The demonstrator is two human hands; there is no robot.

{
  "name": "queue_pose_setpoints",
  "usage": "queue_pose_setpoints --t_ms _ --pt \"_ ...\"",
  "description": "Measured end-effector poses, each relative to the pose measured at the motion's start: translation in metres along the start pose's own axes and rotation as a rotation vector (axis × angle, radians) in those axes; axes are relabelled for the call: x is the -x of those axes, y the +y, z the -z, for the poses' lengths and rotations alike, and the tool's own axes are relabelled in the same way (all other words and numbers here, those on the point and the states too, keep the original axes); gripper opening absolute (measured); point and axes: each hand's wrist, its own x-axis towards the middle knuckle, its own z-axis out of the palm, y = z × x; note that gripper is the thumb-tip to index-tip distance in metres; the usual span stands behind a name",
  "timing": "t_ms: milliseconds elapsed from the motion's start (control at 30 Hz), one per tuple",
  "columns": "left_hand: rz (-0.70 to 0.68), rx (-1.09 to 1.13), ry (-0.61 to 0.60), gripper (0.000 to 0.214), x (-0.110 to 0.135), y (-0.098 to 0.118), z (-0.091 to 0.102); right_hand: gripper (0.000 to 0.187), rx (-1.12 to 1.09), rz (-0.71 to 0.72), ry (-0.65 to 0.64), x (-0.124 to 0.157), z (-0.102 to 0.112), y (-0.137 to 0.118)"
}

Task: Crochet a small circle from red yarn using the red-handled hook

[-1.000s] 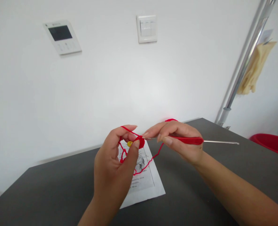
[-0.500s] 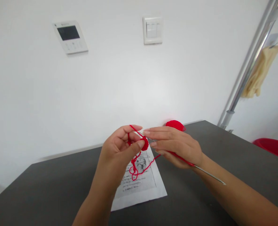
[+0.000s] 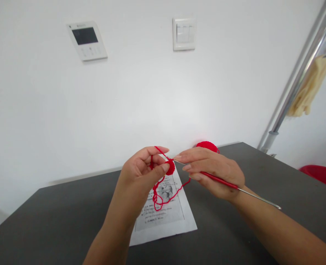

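Note:
Between thumb and fingers, my left hand (image 3: 140,169) pinches a small round piece of red crochet work (image 3: 170,167). A strand of red yarn (image 3: 160,151) runs over its raised index finger down to the piece. My right hand (image 3: 212,169) grips a crochet hook (image 3: 220,180) with a red handle and metal ends. The hook's tip meets the top edge of the crochet piece. Loose loops of red yarn (image 3: 157,202) hang below my left hand, over a printed sheet (image 3: 176,224). Behind my right hand sits a red yarn ball (image 3: 207,146), partly hidden.
The dark table (image 3: 69,217) stands against a white wall. On the wall are an intercom panel (image 3: 88,40) and a light switch (image 3: 184,34). To the right are a metal pole (image 3: 297,81), hanging pale yellow gloves (image 3: 311,86) and a red object (image 3: 321,176).
My right hand has moved slightly right, drawing the hook back so more of its shaft shows. The left hand keeps its pinch on the crochet piece. The whole view has shifted a little.

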Motion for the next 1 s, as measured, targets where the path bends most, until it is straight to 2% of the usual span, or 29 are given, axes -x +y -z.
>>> queue_pose_setpoints --t_ms 233,367,600,833,1000 --pt "0.006 -0.056 -0.026 0.020 0.000 0.002 0.000 0.013 -0.120 -0.093 0.016 0.002 0.001 0.003" --pt "-0.019 -0.143 0.002 0.019 0.000 0.000 0.001 0.014 -0.170 -0.141 -0.053 0.000 0.008 0.004" --pt "-0.084 -0.338 0.035 0.025 0.000 -0.006 0.004 0.013 -0.060 -0.103 -0.206 -0.004 0.019 0.003" --pt "-0.213 -0.528 0.126 0.027 0.002 -0.010 0.002 0.013 -0.009 -0.079 -0.189 -0.002 0.013 0.000" --pt "-0.425 -0.743 0.173 0.022 0.007 -0.012 -0.002 0.012 -0.033 -0.040 -0.142 -0.002 0.008 -0.002"
